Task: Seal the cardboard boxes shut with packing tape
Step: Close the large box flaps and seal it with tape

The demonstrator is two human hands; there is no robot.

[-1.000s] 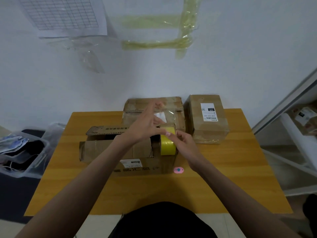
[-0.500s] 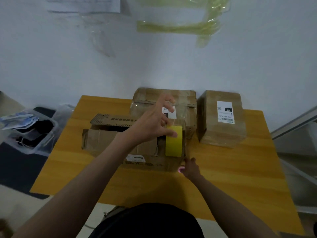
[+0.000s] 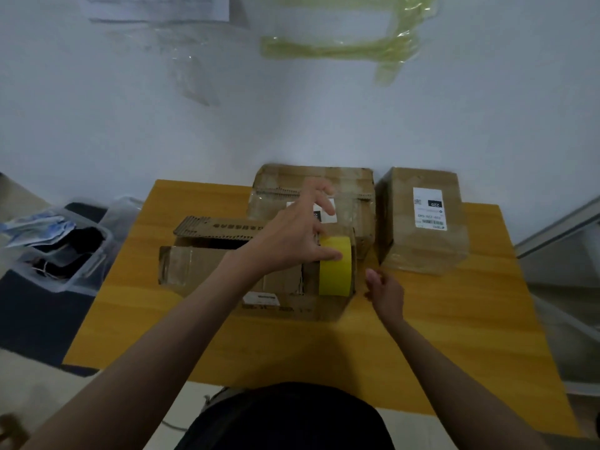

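While the left hand [image 3: 292,235] is gripping the yellow tape roll [image 3: 335,269] atop the open front box [image 3: 259,277] on the tabletop [image 3: 454,319], the right hand [image 3: 384,292] is pinching the clear tape end beside its corner; sealing is barely starting, and two rear boxes [image 3: 422,219] appear taped.

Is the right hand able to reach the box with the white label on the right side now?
Probably yes. The right hand holds nothing visible, and the labelled box stands just beyond it with only bare table between.
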